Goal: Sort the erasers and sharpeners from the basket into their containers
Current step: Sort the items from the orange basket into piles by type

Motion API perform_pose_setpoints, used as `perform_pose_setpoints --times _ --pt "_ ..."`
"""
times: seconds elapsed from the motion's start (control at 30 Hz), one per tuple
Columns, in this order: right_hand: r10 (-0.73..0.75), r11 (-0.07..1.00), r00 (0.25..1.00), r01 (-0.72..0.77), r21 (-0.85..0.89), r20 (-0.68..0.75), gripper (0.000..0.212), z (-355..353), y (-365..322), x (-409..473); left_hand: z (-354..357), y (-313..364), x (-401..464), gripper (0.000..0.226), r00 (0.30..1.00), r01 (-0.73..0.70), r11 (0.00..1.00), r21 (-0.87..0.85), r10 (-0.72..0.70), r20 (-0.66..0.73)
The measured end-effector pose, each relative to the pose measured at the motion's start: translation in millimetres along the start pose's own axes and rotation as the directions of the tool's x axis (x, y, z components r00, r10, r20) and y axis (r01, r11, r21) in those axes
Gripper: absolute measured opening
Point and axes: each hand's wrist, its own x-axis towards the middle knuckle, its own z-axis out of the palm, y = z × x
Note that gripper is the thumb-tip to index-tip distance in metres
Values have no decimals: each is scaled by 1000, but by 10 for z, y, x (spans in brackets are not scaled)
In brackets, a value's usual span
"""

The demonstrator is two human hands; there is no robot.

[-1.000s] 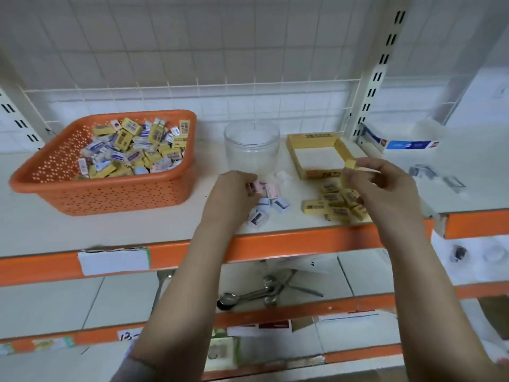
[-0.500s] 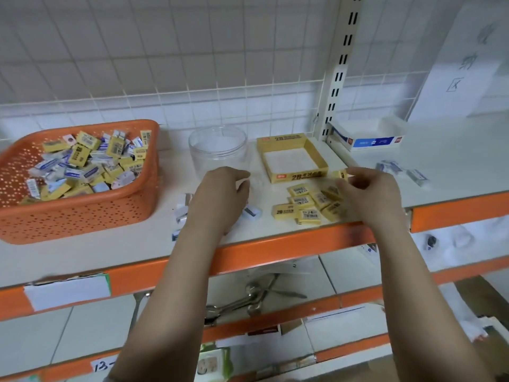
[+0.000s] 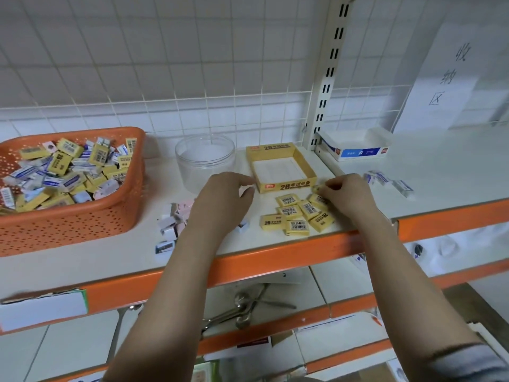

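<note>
While unfilled, yellow box (image 3: 286, 186).

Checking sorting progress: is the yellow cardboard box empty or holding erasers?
Empty: the yellow cardboard box shows only its bare white floor; yellow erasers lie outside, in front.

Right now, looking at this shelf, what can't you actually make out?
Head view only:
- Left hand: its back faces the camera, hiding whether it holds anything and the small pieces under it.
- Right hand: fingers curl over something yellow, mostly covered.
- Orange basket: cut off by the left edge; lower layers buried.
- Clear jar: contents unclear through glare.
- Items at right: blurred, type unclear.
</note>
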Motion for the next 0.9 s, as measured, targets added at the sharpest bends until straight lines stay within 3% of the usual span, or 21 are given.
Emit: perform_pose_setpoints --times 0.13,0.43,0.7,0.9 --pt "-56 998 996 55 -11 -69 27 -33 -43 -78 -67 -28 -10 30 998 45 999 -19 -45 -37" --pt "-234 955 968 247 167 -93 25 69 -637 -372 -549 -294 -128 30 984 62 998 -28 -66 -167" --pt "-416 875 904 428 227 -104 20 616 -1713 -673 -1426 -1195 -267 26 944 69 998 14 -61 -324" --pt "-483 843 861 506 180 -159 18 1267 -2622 -820 -2075 -2016 -294 25 959 89 992 94 -60 -276"
